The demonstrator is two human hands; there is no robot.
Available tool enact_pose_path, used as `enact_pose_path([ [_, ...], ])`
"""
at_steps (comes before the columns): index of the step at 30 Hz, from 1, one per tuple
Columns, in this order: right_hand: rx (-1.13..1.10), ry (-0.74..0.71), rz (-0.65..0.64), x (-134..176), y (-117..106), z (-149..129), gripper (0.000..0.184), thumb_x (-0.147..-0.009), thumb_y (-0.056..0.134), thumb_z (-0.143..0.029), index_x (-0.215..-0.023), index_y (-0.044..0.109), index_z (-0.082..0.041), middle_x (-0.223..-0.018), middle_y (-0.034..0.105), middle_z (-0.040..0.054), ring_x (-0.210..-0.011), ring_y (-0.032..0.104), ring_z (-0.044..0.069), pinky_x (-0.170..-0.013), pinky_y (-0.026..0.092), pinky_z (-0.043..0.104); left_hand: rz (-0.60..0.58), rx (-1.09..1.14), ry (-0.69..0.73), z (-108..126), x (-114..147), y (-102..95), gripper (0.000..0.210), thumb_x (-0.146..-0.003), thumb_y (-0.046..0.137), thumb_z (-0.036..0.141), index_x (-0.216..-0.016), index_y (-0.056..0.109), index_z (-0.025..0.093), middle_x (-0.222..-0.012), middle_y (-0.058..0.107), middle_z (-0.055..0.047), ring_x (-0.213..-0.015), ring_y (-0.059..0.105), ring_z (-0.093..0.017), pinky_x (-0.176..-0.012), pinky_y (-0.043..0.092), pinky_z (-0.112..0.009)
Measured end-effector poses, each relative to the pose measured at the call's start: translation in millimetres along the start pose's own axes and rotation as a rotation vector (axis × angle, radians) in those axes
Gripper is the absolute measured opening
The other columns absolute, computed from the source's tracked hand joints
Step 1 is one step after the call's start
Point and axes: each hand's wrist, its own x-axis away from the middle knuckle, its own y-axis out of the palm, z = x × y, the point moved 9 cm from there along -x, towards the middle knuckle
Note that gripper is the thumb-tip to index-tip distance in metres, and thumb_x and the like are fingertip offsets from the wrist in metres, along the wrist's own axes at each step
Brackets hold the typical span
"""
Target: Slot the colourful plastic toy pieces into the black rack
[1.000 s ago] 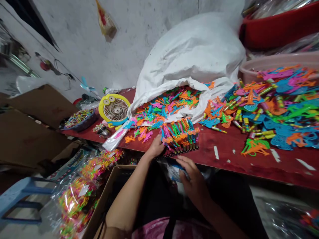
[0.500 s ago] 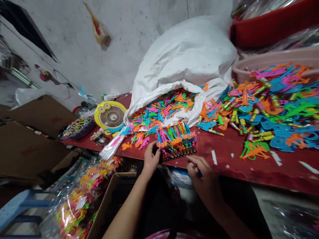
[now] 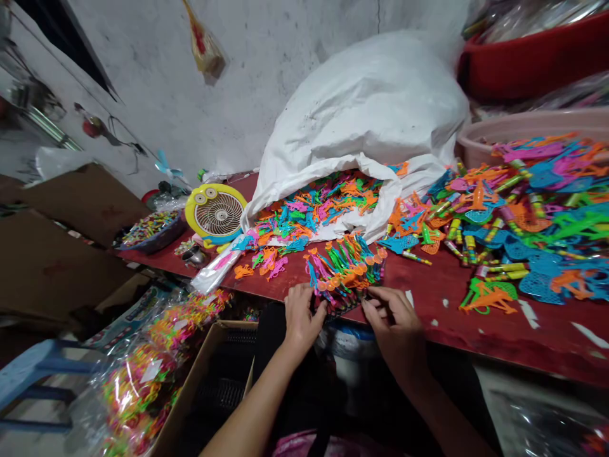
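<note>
At the table's front edge a black rack (image 3: 349, 307) holds rows of small bright plastic toy pieces (image 3: 346, 266), in orange, green, pink and blue. My left hand (image 3: 301, 320) is closed on the rack's left end, thumb toward the front. At the right end, my right hand (image 3: 397, 324) pinches the rack's corner between thumb and bent fingers; the fingertips are partly hidden. Just behind the rack, loose pieces of the same colours (image 3: 309, 216) spill from the mouth of a big white sack (image 3: 361, 95).
To the right lies a heap of colourful toys with mesh paddles (image 3: 537, 273), before a pink tub (image 3: 480, 136). A yellow fan (image 3: 216, 216) and a basin of small pieces (image 3: 150, 231) stand left. Below are a cardboard box (image 3: 190, 387), filled bags (image 3: 137, 393) and a blue stool (image 3: 33, 374).
My right hand has moved up to the rack's right end and now touches it. The rack has shifted slightly right and toward me, with my left hand on it. The camera view has shifted a little.
</note>
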Motion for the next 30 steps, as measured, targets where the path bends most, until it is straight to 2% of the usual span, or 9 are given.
enact_pose_path([
  [4,0.045,-0.034,0.043,0.2,-11.6,-6.0,0.021,-0.089,0.063,-0.032,-0.106,0.065,-0.020,-0.098,0.063,0.0069,-0.080,0.063,0.018,-0.066,0.055,0.032,0.007,-0.044,-0.035,9.8,14.0,-1.6,0.015,-0.087,0.059,0.030,-0.100,0.062,0.022,-0.099,0.060,-0.007,-0.095,0.051,-0.026,-0.082,0.039,-0.038],
  [8,0.153,-0.212,0.081,-6.6,-28.5,-28.9,0.047,-0.085,0.067,-0.035,-0.129,0.057,-0.022,-0.122,0.059,0.0125,-0.111,0.059,0.028,-0.092,0.052,0.045,0.001,-0.031,-0.054,15.3,27.1,-0.3,0.022,-0.087,0.059,0.031,-0.107,0.061,0.022,-0.102,0.059,-0.009,-0.099,0.051,-0.028,-0.083,0.039,-0.039],
  [10,0.211,-0.339,0.028,-13.3,-29.8,-42.7,0.056,-0.084,0.068,-0.036,-0.137,0.051,-0.025,-0.137,0.052,0.0135,-0.127,0.050,0.032,-0.105,0.043,0.052,-0.002,-0.005,-0.041,16.1,30.9,0.2,0.025,-0.088,0.058,0.031,-0.112,0.060,0.022,-0.106,0.060,-0.009,-0.101,0.051,-0.028,-0.084,0.040,-0.039],
  [13,0.277,-0.458,-0.102,-24.1,-24.5,-53.7,0.049,-0.086,0.066,-0.035,-0.134,0.054,-0.033,-0.145,0.047,0.0090,-0.135,0.044,0.033,-0.109,0.037,0.056,-0.023,0.044,0.014,14.1,28.6,0.4,0.025,-0.091,0.054,0.032,-0.113,0.060,0.022,-0.108,0.061,-0.009,-0.101,0.052,-0.026,-0.085,0.039,-0.039],
  [16,0.317,-0.495,-0.203,-31.2,-18.0,-57.0,0.036,-0.087,0.065,-0.034,-0.122,0.061,-0.036,-0.140,0.054,0.0055,-0.134,0.046,0.032,-0.107,0.038,0.056,-0.079,0.069,0.117,10.2,16.3,0.7,0.026,-0.093,0.051,0.035,-0.112,0.062,0.021,-0.108,0.062,-0.010,-0.101,0.052,-0.026,-0.088,0.037,-0.040],
  [19,0.319,-0.540,-0.248,-32.3,-11.8,-64.0,0.028,-0.086,0.065,-0.032,-0.115,0.062,-0.034,-0.131,0.059,0.0065,-0.128,0.051,0.031,-0.102,0.042,0.053,-0.132,0.071,0.201,3.1,1.1,2.3,0.025,-0.094,0.048,0.037,-0.107,0.064,0.021,-0.106,0.064,-0.010,-0.102,0.053,-0.027,-0.090,0.035,-0.041],
  [24,0.358,-0.611,-0.191,-32.7,-2.2,-79.3,0.026,-0.083,0.070,-0.029,-0.107,0.059,-0.028,-0.117,0.063,0.0070,-0.117,0.058,0.028,-0.102,0.041,0.053,-0.141,0.168,0.263,-3.4,-12.1,7.5,0.025,-0.095,0.045,0.033,-0.105,0.064,0.020,-0.108,0.064,-0.011,-0.103,0.054,-0.026,-0.089,0.037,-0.040],
  [27,0.414,-0.614,-0.139,-34.8,2.4,-83.5,0.023,-0.083,0.072,-0.026,-0.100,0.057,-0.023,-0.109,0.065,0.0068,-0.110,0.061,0.027,-0.104,0.039,0.055,-0.129,0.198,0.229,-6.3,-13.7,13.1,0.023,-0.093,0.051,0.031,-0.110,0.064,0.022,-0.110,0.064,-0.009,-0.103,0.055,-0.025,-0.086,0.039,-0.037],
  [30,0.478,-0.584,-0.124,-37.4,6.4,-81.7,0.024,-0.082,0.073,-0.030,-0.093,0.054,-0.023,-0.107,0.065,0.0067,-0.109,0.061,0.028,-0.107,0.035,0.058,-0.131,0.166,0.180,-8.3,-14.6,18.3,0.021,-0.090,0.056,0.029,-0.108,0.065,0.023,-0.106,0.066,-0.007,-0.101,0.057,-0.024,-0.085,0.039,-0.036],
])
